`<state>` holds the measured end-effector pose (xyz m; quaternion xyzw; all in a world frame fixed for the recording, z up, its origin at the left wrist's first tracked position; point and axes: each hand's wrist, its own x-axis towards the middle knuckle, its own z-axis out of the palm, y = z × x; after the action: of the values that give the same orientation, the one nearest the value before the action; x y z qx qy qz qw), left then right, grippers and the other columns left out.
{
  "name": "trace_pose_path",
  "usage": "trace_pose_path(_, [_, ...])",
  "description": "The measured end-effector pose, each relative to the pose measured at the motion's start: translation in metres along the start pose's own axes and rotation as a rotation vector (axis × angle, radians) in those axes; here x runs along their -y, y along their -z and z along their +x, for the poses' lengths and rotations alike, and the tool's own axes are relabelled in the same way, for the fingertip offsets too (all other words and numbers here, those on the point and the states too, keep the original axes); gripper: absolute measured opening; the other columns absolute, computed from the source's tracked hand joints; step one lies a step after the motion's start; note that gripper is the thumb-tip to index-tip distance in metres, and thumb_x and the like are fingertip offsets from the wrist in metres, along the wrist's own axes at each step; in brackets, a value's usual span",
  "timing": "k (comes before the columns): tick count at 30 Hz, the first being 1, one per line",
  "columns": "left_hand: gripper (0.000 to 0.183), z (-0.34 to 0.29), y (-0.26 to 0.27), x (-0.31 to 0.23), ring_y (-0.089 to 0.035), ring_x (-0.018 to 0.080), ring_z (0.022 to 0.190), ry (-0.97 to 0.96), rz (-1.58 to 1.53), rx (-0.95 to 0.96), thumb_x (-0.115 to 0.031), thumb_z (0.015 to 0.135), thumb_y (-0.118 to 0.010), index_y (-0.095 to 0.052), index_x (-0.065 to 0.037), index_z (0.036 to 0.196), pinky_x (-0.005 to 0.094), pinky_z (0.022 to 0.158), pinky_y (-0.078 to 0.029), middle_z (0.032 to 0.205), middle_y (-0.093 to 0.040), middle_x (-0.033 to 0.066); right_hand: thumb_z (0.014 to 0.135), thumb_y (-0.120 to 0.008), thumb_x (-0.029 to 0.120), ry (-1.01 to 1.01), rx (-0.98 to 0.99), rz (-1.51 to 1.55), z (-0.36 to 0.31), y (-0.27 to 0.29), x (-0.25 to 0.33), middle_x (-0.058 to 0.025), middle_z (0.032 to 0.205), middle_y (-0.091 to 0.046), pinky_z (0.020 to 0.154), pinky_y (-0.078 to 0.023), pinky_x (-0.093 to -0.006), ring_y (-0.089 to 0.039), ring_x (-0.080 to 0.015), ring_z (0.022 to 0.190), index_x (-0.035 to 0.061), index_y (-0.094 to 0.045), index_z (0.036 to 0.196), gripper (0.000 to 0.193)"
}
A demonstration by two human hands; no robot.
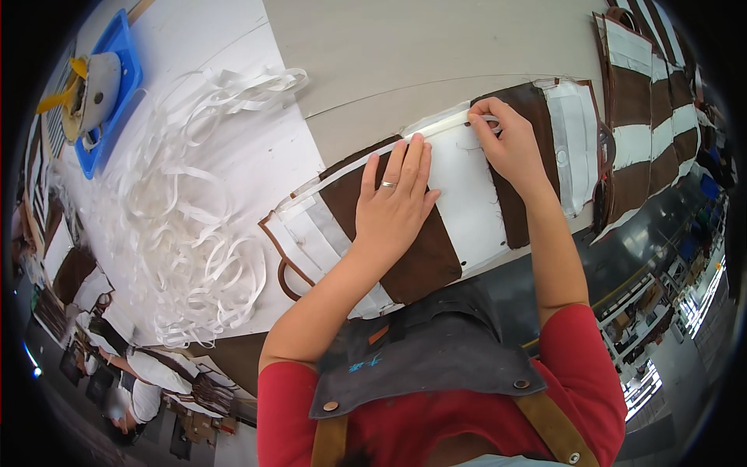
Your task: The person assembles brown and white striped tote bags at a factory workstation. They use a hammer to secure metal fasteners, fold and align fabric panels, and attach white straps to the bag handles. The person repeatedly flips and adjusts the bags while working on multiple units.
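Observation:
A brown and white striped bag panel [471, 206] lies on the table before me, with a curved brown handle at each end. My left hand [393, 198] rests flat on a brown stripe, fingers stretched out and their tips at the panel's far edge. A ring is on one finger. Along that edge runs a narrow white tape [445, 123]. Farther right, my right hand [506, 140] is closed, thumb and fingers pinching the tape, a bit of which loops out beside the fingers.
Loose white tape [210, 265] lies heaped on the table to the left. At the far left, a blue tray [124, 86] carries a whitish pot [99, 86] with yellow-handled tools. More striped panels [650, 124] lie at the right. Another person [144, 397] is at the lower left.

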<state>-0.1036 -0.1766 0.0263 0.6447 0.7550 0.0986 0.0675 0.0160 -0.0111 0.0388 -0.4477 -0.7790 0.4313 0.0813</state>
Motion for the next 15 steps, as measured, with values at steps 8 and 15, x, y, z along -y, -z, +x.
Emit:
trace_pose_path(8, [0.065,-0.001,-0.010,-0.007,-0.033,0.0202,0.129,0.024,-0.062,0.052,-0.046,0.082,-0.058,-0.042,-0.011,0.135,0.0412,0.107,-0.023,0.141,-0.037,0.0052,0.087,-0.055,0.012,-0.021,-0.020,-0.017,0.002,-0.002,0.001,-0.0116,0.084,-0.062,0.065,-0.051,-0.0317,-0.064,-0.0228,0.074,0.0002,-0.057,0.090,0.013])
trace_pose_path(15, [0.066,0.005,-0.010,-0.015,-0.036,0.0240,0.126,0.062,-0.044,0.031,-0.045,0.079,-0.061,-0.044,-0.009,0.132,0.0419,0.105,-0.025,0.141,-0.037,0.0098,0.085,-0.055,0.011,0.019,-0.043,-0.077,0.003,-0.006,0.001,-0.0111,0.081,-0.062,0.063,-0.050,-0.0337,-0.063,-0.0246,0.072,0.0016,-0.054,0.087,0.010])
